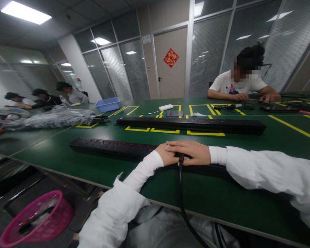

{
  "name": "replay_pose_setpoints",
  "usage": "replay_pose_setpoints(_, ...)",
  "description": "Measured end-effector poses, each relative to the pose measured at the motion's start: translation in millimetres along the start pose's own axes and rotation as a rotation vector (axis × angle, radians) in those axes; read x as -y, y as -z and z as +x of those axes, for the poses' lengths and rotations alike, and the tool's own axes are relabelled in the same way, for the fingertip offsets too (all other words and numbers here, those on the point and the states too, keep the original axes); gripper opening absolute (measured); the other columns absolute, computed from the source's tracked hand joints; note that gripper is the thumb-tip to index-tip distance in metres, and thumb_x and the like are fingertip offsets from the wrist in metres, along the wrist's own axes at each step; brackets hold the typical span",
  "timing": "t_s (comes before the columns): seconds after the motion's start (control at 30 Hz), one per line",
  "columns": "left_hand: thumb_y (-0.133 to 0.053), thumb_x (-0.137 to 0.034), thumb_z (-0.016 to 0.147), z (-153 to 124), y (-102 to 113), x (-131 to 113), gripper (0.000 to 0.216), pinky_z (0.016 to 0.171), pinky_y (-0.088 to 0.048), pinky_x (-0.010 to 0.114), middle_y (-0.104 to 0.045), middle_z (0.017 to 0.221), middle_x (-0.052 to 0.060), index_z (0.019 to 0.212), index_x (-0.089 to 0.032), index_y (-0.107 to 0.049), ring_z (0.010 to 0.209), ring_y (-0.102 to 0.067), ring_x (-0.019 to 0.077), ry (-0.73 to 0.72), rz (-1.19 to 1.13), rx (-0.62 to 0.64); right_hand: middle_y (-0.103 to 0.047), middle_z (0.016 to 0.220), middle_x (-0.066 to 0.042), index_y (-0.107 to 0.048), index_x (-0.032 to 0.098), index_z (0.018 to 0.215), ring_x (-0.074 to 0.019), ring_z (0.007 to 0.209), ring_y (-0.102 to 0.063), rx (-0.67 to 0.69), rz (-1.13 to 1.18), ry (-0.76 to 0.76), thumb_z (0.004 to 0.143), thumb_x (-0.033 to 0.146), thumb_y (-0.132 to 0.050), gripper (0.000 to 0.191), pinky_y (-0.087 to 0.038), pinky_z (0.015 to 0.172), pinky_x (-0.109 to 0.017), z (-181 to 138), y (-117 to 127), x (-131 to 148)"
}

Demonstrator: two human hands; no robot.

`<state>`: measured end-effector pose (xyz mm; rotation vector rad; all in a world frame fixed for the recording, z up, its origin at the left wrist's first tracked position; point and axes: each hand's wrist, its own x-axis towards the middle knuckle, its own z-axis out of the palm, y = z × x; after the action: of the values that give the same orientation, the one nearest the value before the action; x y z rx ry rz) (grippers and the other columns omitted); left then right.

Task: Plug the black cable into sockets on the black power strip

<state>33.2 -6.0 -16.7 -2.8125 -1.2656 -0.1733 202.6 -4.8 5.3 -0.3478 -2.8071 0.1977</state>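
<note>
A long black power strip [111, 146] with red switches lies across the table in front of me, and both my hands rest over its middle. My right hand [196, 151] overlaps my left, its fingers reaching across the back of it. A black power cord [181, 186] comes out from under my right hand, where thumb and fingers close around the plug end; the plug itself is hidden. My left hand [166, 155] lies on the strip beside the cord, its fingers mostly covered. From the hands, the cord hangs over the table edge towards my lap.
A second black power strip [191, 124] lies farther back on the green table [248, 206]. Behind it are a white device [166, 107] and a blue bin [107, 104]. Clear plastic wrapping [54, 118] is at left. A pink basket [59, 210] stands below. A co-worker [244, 81] sits opposite.
</note>
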Motion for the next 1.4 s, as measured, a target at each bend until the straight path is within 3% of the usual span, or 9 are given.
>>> replay_pose_setpoints(1.4,-0.028,-0.064,0.073,1.9,-4.8,1.5,0.064,0.084,-0.041,0.034,-0.055,0.109,0.009,0.107,-0.016,-0.052,0.100,-0.050,0.0245,-0.002,0.020,-0.025,-0.023,0.134,-0.009,-0.025,0.018,0.129,-0.0202,0.121,-0.026,0.039,-0.039,-0.001,0.078,0.036,-0.045,0.058,-0.026,0.097,-0.036,-0.2,0.3,-1.3)
